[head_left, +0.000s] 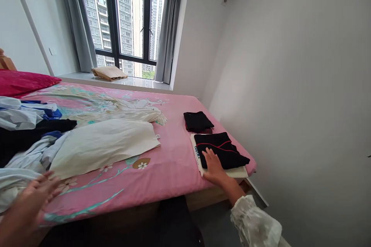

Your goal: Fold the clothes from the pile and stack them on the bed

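My right hand (214, 168) rests with fingers spread on a folded black garment (224, 156) with red piping. That garment lies on top of a folded cream garment (197, 158) with dark lettering, at the bed's right corner. Just behind it sits another folded black garment (198, 120), with dark red plaid fabric under it. At the lower left, my left hand (37, 197) is slightly blurred, its fingers stretched out near the edge of a cream cloth garment (107, 144) laid out on the bed. Whether it touches that garment I cannot tell.
A heap of loose white, blue and black clothes (23, 119) lies on the left of the pink flowered bedsheet (176, 162). Behind are a red pillow (26, 81) and a brown paper package (108, 72) on the windowsill. A white wall (290, 85) stands close on the right.
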Demonstrator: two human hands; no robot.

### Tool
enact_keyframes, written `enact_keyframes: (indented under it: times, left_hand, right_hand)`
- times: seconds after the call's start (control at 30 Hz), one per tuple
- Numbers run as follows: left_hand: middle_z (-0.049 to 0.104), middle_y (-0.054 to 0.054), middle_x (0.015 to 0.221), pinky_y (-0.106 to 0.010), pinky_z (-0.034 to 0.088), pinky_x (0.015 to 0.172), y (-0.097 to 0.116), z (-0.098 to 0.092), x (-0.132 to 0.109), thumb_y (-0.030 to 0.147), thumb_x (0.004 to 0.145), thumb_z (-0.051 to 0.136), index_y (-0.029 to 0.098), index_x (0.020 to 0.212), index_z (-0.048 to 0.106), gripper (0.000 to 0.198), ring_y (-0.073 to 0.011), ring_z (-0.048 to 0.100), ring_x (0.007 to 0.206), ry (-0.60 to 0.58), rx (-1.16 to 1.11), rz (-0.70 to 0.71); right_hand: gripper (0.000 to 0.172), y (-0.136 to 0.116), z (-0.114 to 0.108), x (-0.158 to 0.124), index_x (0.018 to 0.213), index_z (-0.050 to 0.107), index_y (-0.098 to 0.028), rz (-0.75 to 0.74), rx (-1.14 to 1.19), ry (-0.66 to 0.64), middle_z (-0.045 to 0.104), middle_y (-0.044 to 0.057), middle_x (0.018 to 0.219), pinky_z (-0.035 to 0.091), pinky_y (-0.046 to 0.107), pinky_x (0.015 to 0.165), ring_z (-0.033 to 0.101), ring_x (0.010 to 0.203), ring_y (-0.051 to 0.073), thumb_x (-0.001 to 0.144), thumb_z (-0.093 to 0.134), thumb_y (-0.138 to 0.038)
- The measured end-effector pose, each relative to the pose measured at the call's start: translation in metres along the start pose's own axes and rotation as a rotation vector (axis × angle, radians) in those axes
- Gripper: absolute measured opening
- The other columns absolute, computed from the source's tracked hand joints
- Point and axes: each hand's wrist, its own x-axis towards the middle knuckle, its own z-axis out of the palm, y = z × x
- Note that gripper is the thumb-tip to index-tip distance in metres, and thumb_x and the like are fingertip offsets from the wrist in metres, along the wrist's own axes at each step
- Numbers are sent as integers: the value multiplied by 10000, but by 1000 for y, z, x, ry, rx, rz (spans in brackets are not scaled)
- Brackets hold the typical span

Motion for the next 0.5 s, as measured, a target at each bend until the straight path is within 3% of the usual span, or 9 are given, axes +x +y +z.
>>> enact_keyframes:
  times: [0.07,0.17,0.27,0.37,0.43,0.5]
  left_hand:
    - [696,51,746,-300,518,778,-42,20,-17,299,483,825,219,802,647,374,-232,593,1058,-215,44,-150]
    - [723,-40,875,-307,541,741,-83,71,-64,394,318,879,197,802,680,558,-286,613,1041,-549,2,-260]
    - [715,-95,970,-344,519,812,-93,134,-119,510,450,829,168,845,697,539,-286,623,1026,-831,20,-310]
    - [692,-113,1054,-354,486,875,-89,196,-164,445,657,732,153,940,682,410,-263,614,1049,-1080,-67,-437]
    - [683,-121,1061,-355,465,904,-89,237,-185,334,759,648,135,987,656,302,-240,619,1038,-1155,-164,-580]
    - [679,-120,1037,-339,451,911,-93,279,-201,238,799,588,120,1015,626,249,-214,631,997,-1122,-246,-737]
  right_hand:
    - [852,20,25,-7,1392,349,-136,22,-144,4,167,127,1530,117,484,1131,81,1417,270,560,523,-78]
    - [823,36,47,-8,1398,348,-143,-9,-266,98,186,108,1529,134,465,1130,87,1418,252,589,482,-64]
    - [749,43,55,0,1400,356,-161,-60,-302,197,239,101,1514,178,457,1115,146,1410,249,664,474,-91]
    - [685,50,55,10,1379,397,-183,-47,-261,209,324,101,1478,298,446,1050,274,1369,256,702,467,-110]
    - [629,57,51,18,1355,431,-179,-32,-181,203,410,106,1428,375,419,991,366,1323,246,731,440,-105]
    - [565,64,43,26,1330,458,-163,-18,-76,220,493,108,1362,424,391,956,439,1272,230,770,412,-111]
